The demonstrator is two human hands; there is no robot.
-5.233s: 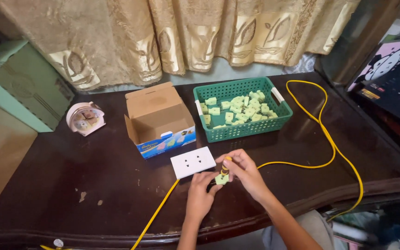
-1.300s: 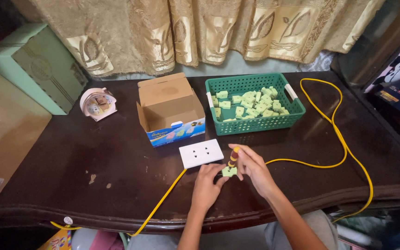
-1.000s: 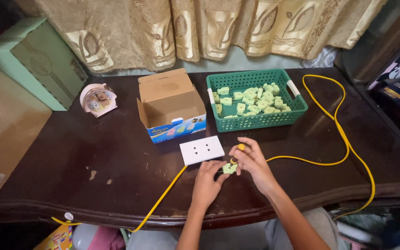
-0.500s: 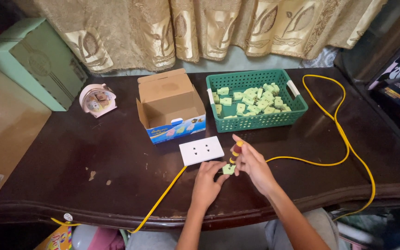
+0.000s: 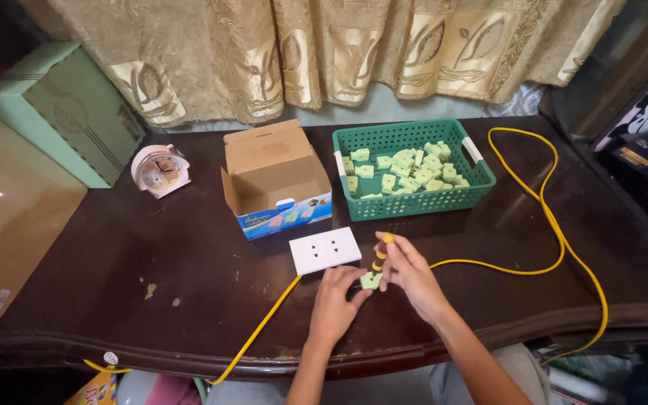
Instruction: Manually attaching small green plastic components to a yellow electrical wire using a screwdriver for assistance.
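Your small green block (image 5: 370,280) sits on the table (image 5: 189,255) near its front edge, just at 5 o'clock from the white socket plate (image 5: 325,250). Your left hand (image 5: 335,300) pinches it from the side with fingers pressed together on it, so it stays put under the tool. Your right hand (image 5: 410,274) is wrapped around a screwdriver (image 5: 381,253) with a yellow-and-dark banded handle, fingers closed on the shaft, held nearly upright with the tip down on the block — a grip that lets you bear straight down.

The socket plate lies flat just beyond your hands, its yellow cable (image 5: 556,232) running off toward 7 o'clock; more of the cable loops round to 3 o'clock.

At 12 o'clock the green basket (image 5: 481,180) holds many more green blocks, within easy reach. At 11 o'clock stands an open cardboard box (image 5: 275,161), flaps up. Further out at 10 o'clock — a small pink alarm clock (image 5: 159,169) and a pale green box (image 5: 61,112).
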